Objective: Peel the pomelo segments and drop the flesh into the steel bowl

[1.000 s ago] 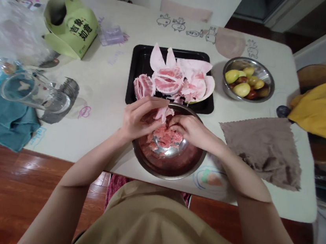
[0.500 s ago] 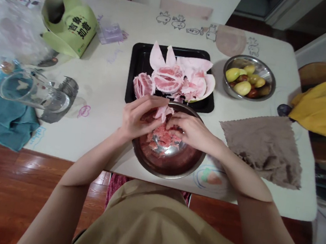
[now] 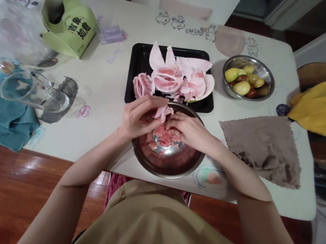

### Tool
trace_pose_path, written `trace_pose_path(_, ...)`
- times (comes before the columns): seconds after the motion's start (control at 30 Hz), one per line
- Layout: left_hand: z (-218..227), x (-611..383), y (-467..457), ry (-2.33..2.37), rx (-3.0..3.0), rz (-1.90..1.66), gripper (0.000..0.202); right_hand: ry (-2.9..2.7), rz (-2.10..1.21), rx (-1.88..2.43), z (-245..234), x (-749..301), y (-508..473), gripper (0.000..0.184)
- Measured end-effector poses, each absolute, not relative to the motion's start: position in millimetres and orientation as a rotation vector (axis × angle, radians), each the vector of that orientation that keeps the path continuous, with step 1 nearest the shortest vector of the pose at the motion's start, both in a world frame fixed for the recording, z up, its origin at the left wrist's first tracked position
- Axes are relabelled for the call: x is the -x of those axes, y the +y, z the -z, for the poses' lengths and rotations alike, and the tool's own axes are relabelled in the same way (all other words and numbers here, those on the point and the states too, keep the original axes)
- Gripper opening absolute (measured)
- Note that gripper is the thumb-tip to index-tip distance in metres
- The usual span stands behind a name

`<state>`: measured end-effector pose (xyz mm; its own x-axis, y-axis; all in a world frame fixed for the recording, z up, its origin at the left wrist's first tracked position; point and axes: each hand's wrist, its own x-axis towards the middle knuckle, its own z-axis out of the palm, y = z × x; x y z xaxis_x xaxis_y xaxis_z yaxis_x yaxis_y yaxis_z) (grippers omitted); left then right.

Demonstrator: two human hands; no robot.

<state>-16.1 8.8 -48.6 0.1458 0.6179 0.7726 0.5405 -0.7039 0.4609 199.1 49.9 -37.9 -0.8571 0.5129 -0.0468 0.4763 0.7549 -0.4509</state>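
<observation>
Over a steel bowl (image 3: 171,170), my left hand (image 3: 136,117) is closed on a pomelo segment (image 3: 163,112) whose pale pink membrane sticks up between thumb and fingers. My right hand (image 3: 191,131) has its fingertips bent in against the same segment from the right. Loose pink pomelo pulp (image 3: 164,137) lies in the bowl beneath both hands. Just behind is a black tray (image 3: 138,51) with peeled pomelo pieces (image 3: 167,79), thick pale rind (image 3: 194,64) and torn membrane scraps (image 3: 192,87).
A steel bowl of small fruit (image 3: 247,79) stands right of the tray. A brown cloth (image 3: 262,148) lies by my right forearm. At left are a glass jug (image 3: 32,92), a teal cloth (image 3: 5,118), a green carton (image 3: 70,25) and clear plastic bags (image 3: 12,32).
My right fingers have shifted very slightly at the segment. The left hand keeps its hold, and the rest looks the same.
</observation>
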Motion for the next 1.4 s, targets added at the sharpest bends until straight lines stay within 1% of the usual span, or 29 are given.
trace_pose_path(0.37, 51.0, 17.0, 9.4, 1.208, -2.354, -1.613, 0.027, -2.853, -0.775, 0.821, 34.6, -198.3, 51.2, 0.028)
trace_pose_path(0.63, 49.6, 16.6, 8.9, 1.217, -2.361, -1.619, 0.028, -2.884, -0.769, 0.892, 33.0, -198.3, 50.5, 0.021)
trace_pose_path(0.8, 52.4, 17.3, 9.0, 1.224, -2.356, -1.603, 0.027, -2.892, -0.845, 0.929, 30.5, -199.0, 50.4, 0.009)
trace_pose_path(1.13, 51.8, 17.3, 9.2, 1.222, -2.350, -1.609, 0.028, -2.833, -0.941, 0.976, 39.9, -202.3, 56.0, 0.014)
trace_pose_path(1.4, 51.1, 16.3, 7.9, 1.250, -2.336, -1.611, 0.027, -2.730, -0.996, 0.930, 28.2, -204.7, 55.0, 0.011)
